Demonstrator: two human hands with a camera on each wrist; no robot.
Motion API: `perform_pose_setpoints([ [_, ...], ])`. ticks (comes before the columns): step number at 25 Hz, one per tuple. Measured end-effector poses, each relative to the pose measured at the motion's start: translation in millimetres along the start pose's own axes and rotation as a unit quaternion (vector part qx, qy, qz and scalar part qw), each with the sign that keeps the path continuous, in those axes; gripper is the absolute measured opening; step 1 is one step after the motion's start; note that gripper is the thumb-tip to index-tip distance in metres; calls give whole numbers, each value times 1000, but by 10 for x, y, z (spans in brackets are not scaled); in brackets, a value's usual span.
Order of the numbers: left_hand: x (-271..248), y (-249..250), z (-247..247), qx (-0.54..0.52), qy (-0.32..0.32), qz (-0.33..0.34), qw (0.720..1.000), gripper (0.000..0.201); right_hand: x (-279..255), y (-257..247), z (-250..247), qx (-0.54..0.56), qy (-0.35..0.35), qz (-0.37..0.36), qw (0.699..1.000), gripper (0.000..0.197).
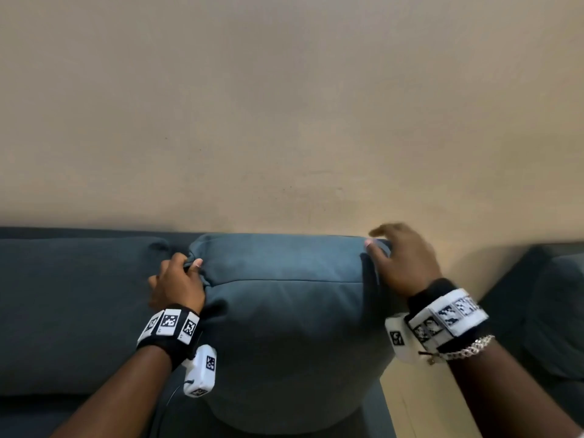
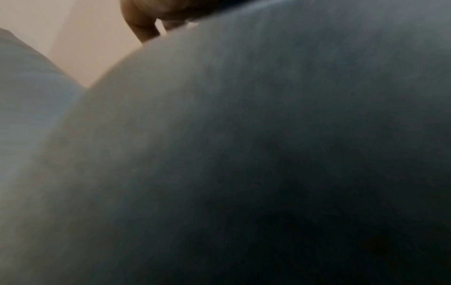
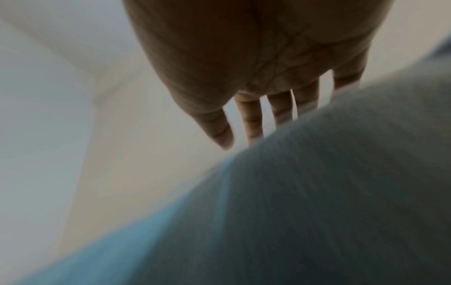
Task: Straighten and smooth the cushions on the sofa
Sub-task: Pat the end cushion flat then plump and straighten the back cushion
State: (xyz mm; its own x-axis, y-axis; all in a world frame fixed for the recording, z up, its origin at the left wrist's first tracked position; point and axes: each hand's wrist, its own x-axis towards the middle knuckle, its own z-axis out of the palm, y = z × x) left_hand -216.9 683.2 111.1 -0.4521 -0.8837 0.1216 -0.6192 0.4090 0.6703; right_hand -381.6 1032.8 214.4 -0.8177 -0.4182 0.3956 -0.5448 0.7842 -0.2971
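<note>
A blue-grey back cushion [image 1: 290, 324] stands upright at the sofa's right end, against the wall. My left hand [image 1: 178, 281] grips its upper left corner, thumb and curled fingers bunching the fabric. My right hand [image 1: 401, 257] rests on the upper right corner, thumb on the front face and fingers spread straight over the top edge. In the right wrist view the right hand [image 3: 263, 108] shows straight, parted fingers reaching past the cushion [image 3: 341, 192]. The left wrist view is nearly filled by blurred cushion fabric [image 2: 244, 154], with my left hand's fingers [image 2: 146, 25] at the top.
A second back cushion [image 1: 72, 311] of the same colour sits to the left on the sofa. The beige wall [image 1: 284, 121] rises directly behind. Another dark blue seat [image 1: 550, 311] stands at the far right, with a strip of pale floor [image 1: 420, 403] between.
</note>
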Motion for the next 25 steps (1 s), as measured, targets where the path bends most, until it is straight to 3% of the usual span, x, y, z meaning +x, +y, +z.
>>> perform_pose_setpoints([
  [1, 9, -4, 1, -4, 13, 1, 1000, 29, 81, 2, -237, 66, 110, -9, 992, 46],
  [3, 28, -40, -16, -8, 20, -1, 1000, 30, 18, -11, -489, 152, 310, -25, 938, 40],
  [4, 39, -57, -27, -10, 21, -3, 1000, 30, -51, -19, -449, 117, 337, -19, 934, 42],
  [5, 49, -65, -36, -12, 21, -6, 1000, 30, -133, -21, -259, 48, 281, -8, 959, 47],
  [6, 59, -66, -41, -10, 17, -5, 1000, 29, -237, 0, 56, -24, 120, 19, 992, 53],
  [7, 60, -68, -33, -9, 8, 0, 1000, 29, -304, 95, 332, -89, -42, 40, 994, 57],
  [8, 43, -77, -16, -8, 0, 6, 1000, 28, -295, 148, 384, -118, -144, 56, 981, 57],
  [9, 32, -67, 4, -9, -1, 10, 1000, 28, -199, 132, 267, -99, -152, 75, 981, 50],
  [10, 15, -61, 15, -10, 7, 9, 1000, 29, -38, 112, 89, -33, -99, 101, 989, 41],
  [11, 5, -76, 15, -11, 16, 7, 1000, 29, 54, 91, -96, 19, 10, 83, 996, 34],
  [12, 18, -71, 18, -14, 27, 8, 999, 29, 82, 5, -300, 80, 146, 56, 984, 33],
  [13, 28, -82, 11, -18, 30, 8, 999, 30, 21, -115, -417, 145, 279, 26, 949, 35],
  [14, 41, -80, -6, -21, 27, 5, 999, 30, -58, -245, -436, 181, 351, 4, 919, 39],
  [15, 58, -80, -10, -23, 25, 4, 999, 30, -122, -340, -298, 143, 343, -8, 928, 46],
  [16, 65, -79, -14, -22, 20, 5, 1000, 29, -251, -453, -26, 77, 231, -2, 970, 55],
  [17, 77, -64, -10, -18, 9, 8, 1000, 29, -349, -473, 359, -49, 28, 8, 998, 66],
  [18, 68, -61, -5, -11, -9, 13, 1000, 28, -366, -397, 604, -119, -125, 22, 985, 73],
  [19, 35, -69, 8, -5, -25, 17, 1000, 27, -304, -395, 578, -156, -208, 31, 965, 70],
  [20, 20, -58, 10, -4, -29, 18, 999, 27, -128, -443, 418, -139, -202, 70, 967, 59],
  [22, 4, -70, -18, -14, -9, 20, 1000, 26, 102, -448, 71, -15, -18, 64, 998, 39],
  [24, 40, -79, -55, -29, 4, 24, 999, 25, -10, -554, -111, 110, 227, 41, 967, 40],
  [25, 54, -84, -73, -30, 1, 22, 999, 25, -121, -619, -43, 82, 238, 41, 967, 47],
])
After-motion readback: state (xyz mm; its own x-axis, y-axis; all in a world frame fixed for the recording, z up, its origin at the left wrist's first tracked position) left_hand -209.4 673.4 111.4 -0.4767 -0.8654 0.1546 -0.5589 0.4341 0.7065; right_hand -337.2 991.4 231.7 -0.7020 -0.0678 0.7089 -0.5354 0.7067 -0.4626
